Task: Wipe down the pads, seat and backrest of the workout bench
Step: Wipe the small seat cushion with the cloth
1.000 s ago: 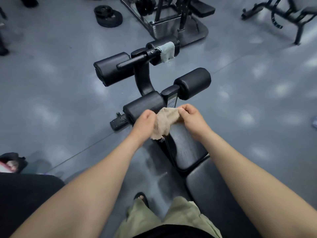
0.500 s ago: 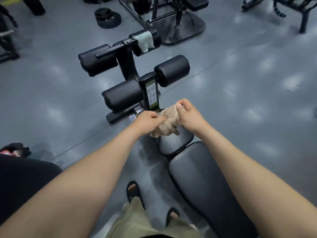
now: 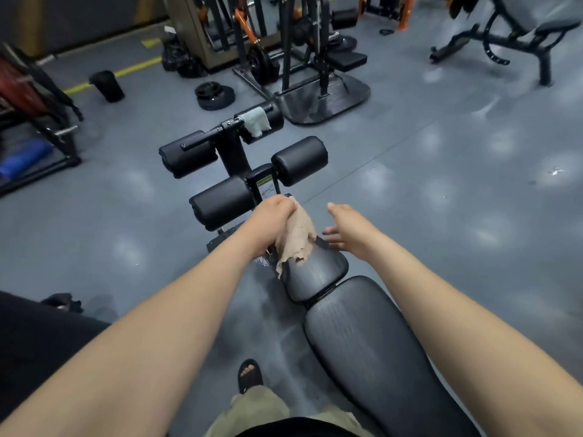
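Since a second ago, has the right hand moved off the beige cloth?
Yes. The right hand has let go of the cloth and drawn rightward, open above the front edge of the seat; the left hand grips the cloth.

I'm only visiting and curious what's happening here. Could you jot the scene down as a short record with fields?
left hand: grips a beige cloth that hangs at the far end of the seat
right hand: open, beside the cloth, holding nothing
backrest: long black pad, nearer than the seat
roller pads: four, black
spare cloth: pale, draped over the farthest pad
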`<action>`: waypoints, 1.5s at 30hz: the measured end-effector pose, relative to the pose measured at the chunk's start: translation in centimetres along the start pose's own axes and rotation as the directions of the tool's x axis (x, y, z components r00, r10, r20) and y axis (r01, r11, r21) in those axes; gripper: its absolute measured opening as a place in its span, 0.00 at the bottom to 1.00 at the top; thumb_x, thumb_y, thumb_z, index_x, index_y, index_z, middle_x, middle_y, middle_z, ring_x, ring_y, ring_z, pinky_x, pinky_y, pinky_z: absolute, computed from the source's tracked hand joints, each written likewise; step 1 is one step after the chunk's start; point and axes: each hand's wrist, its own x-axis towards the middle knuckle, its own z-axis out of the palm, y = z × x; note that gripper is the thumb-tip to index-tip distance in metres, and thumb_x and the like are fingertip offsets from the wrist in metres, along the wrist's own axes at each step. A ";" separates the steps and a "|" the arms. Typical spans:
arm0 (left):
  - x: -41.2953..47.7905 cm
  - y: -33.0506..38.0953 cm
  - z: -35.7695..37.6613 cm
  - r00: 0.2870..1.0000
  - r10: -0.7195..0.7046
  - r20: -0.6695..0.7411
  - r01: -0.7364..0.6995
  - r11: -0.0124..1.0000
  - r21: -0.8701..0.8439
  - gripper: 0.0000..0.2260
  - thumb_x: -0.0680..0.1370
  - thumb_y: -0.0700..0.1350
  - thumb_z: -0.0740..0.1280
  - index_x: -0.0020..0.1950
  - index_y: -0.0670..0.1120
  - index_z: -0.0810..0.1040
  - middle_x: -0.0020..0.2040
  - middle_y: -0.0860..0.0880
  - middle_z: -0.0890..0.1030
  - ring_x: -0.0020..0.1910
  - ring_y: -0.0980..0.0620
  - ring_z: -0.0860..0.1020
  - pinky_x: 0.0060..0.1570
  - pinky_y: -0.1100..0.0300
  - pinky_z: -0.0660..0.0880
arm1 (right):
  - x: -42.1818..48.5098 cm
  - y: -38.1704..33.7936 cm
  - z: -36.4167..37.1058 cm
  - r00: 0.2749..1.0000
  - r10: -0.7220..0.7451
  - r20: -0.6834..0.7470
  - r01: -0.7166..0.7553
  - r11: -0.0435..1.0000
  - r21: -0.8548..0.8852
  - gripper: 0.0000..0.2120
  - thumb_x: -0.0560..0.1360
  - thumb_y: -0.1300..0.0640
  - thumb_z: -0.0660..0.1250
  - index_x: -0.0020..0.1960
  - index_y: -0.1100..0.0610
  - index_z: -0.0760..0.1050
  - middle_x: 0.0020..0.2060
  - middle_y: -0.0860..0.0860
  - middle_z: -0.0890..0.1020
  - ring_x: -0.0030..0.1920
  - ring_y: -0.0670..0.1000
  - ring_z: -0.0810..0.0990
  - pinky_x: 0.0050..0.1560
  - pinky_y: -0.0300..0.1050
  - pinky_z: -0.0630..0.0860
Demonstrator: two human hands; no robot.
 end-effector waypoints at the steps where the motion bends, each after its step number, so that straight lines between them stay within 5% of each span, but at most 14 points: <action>1: -0.3 0.3 -0.2 0.999 0.022 -0.041 -0.020 0.999 0.030 0.09 0.77 0.45 0.60 0.37 0.49 0.70 0.34 0.54 0.71 0.36 0.51 0.68 0.35 0.56 0.64 | -0.5 0.1 0.1 0.999 0.020 0.030 -0.019 1.000 -0.008 0.16 0.84 0.41 0.53 0.66 0.49 0.64 0.45 0.57 0.82 0.42 0.56 0.78 0.41 0.45 0.75; 5: -0.9 0.2 -0.8 0.986 0.051 -0.160 -0.037 0.995 0.089 0.09 0.81 0.48 0.60 0.46 0.47 0.77 0.41 0.53 0.78 0.38 0.56 0.74 0.37 0.62 0.70 | -1.3 0.4 1.3 0.978 0.012 0.209 -0.027 0.997 0.069 0.15 0.83 0.38 0.54 0.56 0.48 0.70 0.41 0.58 0.86 0.42 0.57 0.82 0.43 0.46 0.74; 8: -1.6 0.0 -1.2 0.970 0.025 -0.240 -0.010 0.998 0.064 0.12 0.81 0.54 0.63 0.58 0.49 0.76 0.49 0.53 0.82 0.44 0.58 0.79 0.37 0.66 0.72 | -1.4 0.1 2.5 0.960 -0.141 0.241 0.088 0.972 0.218 0.09 0.81 0.49 0.63 0.59 0.49 0.67 0.32 0.49 0.79 0.33 0.50 0.74 0.38 0.43 0.68; 11: -2.2 -0.4 -1.7 0.967 -0.001 -0.257 0.015 0.998 0.053 0.16 0.78 0.56 0.66 0.64 0.54 0.71 0.50 0.53 0.83 0.48 0.54 0.82 0.45 0.59 0.79 | -0.9 -0.1 3.0 0.944 -0.288 0.162 0.259 0.949 0.182 0.31 0.73 0.58 0.71 0.68 0.42 0.59 0.38 0.52 0.77 0.33 0.46 0.74 0.38 0.42 0.72; 13: -2.4 -0.6 -2.0 0.978 -0.032 -0.208 0.036 0.999 0.012 0.18 0.77 0.51 0.67 0.66 0.58 0.69 0.49 0.51 0.85 0.44 0.51 0.84 0.46 0.54 0.82 | -0.6 -0.3 3.1 0.937 -0.308 0.163 0.291 0.949 0.118 0.31 0.71 0.58 0.72 0.69 0.44 0.63 0.41 0.53 0.78 0.34 0.46 0.77 0.39 0.43 0.73; 16: -2.7 -0.2 -2.5 0.989 0.000 -0.148 0.015 0.995 0.099 0.17 0.76 0.42 0.62 0.64 0.53 0.75 0.41 0.53 0.82 0.32 0.58 0.78 0.32 0.64 0.73 | -0.4 -0.9 2.9 0.944 -0.274 0.182 0.270 0.962 0.050 0.21 0.74 0.58 0.71 0.66 0.52 0.73 0.42 0.51 0.79 0.37 0.47 0.75 0.41 0.41 0.72; 21: -2.6 0.2 -2.8 0.993 0.015 -0.118 0.018 0.961 0.275 0.12 0.74 0.37 0.66 0.55 0.48 0.78 0.37 0.49 0.80 0.21 0.61 0.73 0.21 0.67 0.68 | -0.1 -1.1 2.7 0.908 -0.347 0.233 0.376 0.922 -0.096 0.18 0.73 0.63 0.73 0.62 0.55 0.76 0.44 0.51 0.81 0.38 0.46 0.79 0.41 0.38 0.75; 25: -1.7 -0.4 -3.7 0.984 0.056 -0.171 0.022 0.905 0.424 0.02 0.71 0.42 0.69 0.42 0.49 0.81 0.33 0.52 0.80 0.25 0.55 0.74 0.24 0.66 0.67 | 0.4 -1.2 3.2 0.888 -0.404 0.219 0.452 0.852 -0.263 0.05 0.72 0.67 0.71 0.46 0.59 0.80 0.36 0.54 0.83 0.35 0.49 0.80 0.43 0.43 0.78; 27: -1.1 -0.9 -4.4 0.982 0.038 -0.182 0.039 0.915 0.401 0.02 0.71 0.45 0.71 0.41 0.47 0.81 0.32 0.52 0.79 0.25 0.55 0.73 0.26 0.65 0.68 | 0.8 -1.4 2.9 0.884 -0.415 0.217 0.463 0.844 -0.270 0.03 0.73 0.65 0.72 0.41 0.59 0.80 0.34 0.55 0.82 0.35 0.49 0.78 0.39 0.38 0.75; 31: 0.2 -3.0 -5.9 0.985 -0.047 -0.165 0.074 0.984 0.162 0.12 0.73 0.50 0.76 0.38 0.47 0.76 0.29 0.53 0.72 0.24 0.57 0.66 0.23 0.67 0.63 | 1.9 -1.5 3.5 0.876 -0.363 0.318 0.407 0.909 -0.084 0.07 0.73 0.61 0.71 0.40 0.62 0.75 0.31 0.54 0.75 0.33 0.51 0.74 0.36 0.40 0.70; 35: 3.0 -6.3 -6.0 0.989 -0.082 -0.122 0.103 0.977 0.184 0.13 0.74 0.55 0.75 0.38 0.49 0.76 0.32 0.54 0.74 0.29 0.56 0.69 0.28 0.64 0.65 | 4.0 0.0 5.5 0.905 -0.246 0.347 0.229 0.969 0.090 0.05 0.72 0.60 0.65 0.38 0.57 0.71 0.30 0.57 0.73 0.32 0.56 0.68 0.32 0.48 0.63; 38: 6.2 -9.8 -5.5 0.987 -0.118 -0.110 0.137 0.974 0.181 0.13 0.77 0.54 0.71 0.41 0.46 0.77 0.36 0.53 0.78 0.35 0.54 0.74 0.33 0.61 0.68 | 6.2 1.9 7.2 0.932 -0.179 0.317 0.135 0.979 0.155 0.07 0.74 0.55 0.63 0.44 0.57 0.77 0.35 0.61 0.76 0.32 0.57 0.72 0.33 0.46 0.66; 42: 10.0 -16.8 -4.6 0.966 -0.249 -0.064 0.255 0.957 0.135 0.13 0.79 0.48 0.64 0.47 0.38 0.79 0.43 0.44 0.82 0.38 0.49 0.73 0.34 0.59 0.68 | 10.7 5.6 8.7 0.914 -0.161 0.372 0.192 0.980 -0.047 0.17 0.77 0.56 0.56 0.37 0.69 0.70 0.27 0.60 0.74 0.26 0.56 0.70 0.25 0.43 0.63; 45: 12.8 -22.7 -4.0 0.941 -0.337 -0.019 0.336 0.930 0.150 0.12 0.78 0.45 0.63 0.48 0.37 0.79 0.47 0.42 0.85 0.36 0.49 0.73 0.34 0.59 0.69 | 15.4 9.3 9.3 0.940 -0.134 0.314 0.186 0.972 -0.142 0.15 0.73 0.60 0.54 0.33 0.69 0.62 0.28 0.60 0.67 0.29 0.56 0.62 0.28 0.44 0.60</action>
